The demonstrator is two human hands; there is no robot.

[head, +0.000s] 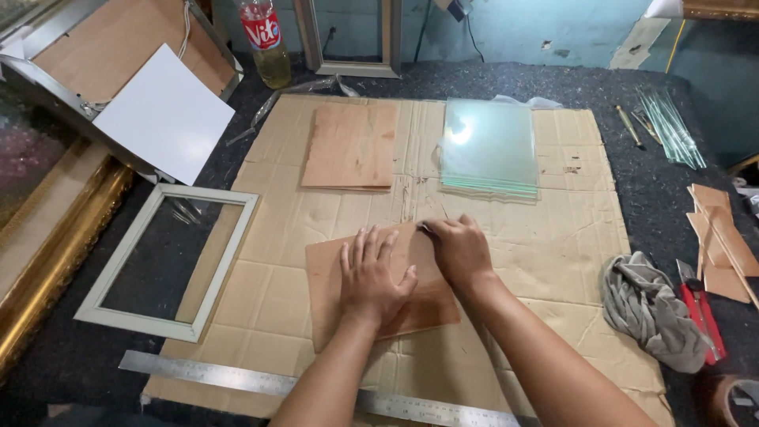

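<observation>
A thin brown backing board lies on a flattened cardboard sheet in front of me. My left hand presses flat on the board, fingers spread. My right hand rests at the board's far right corner with its fingers curled around something small; what it is cannot be made out. A second brown board lies further back, and a stack of clear glass panes sits to its right.
A pale empty picture frame lies at the left, a steel ruler along the near edge. A grey rag, red-handled tool and wood offcuts sit right. A bottle and glass strips stand at the back.
</observation>
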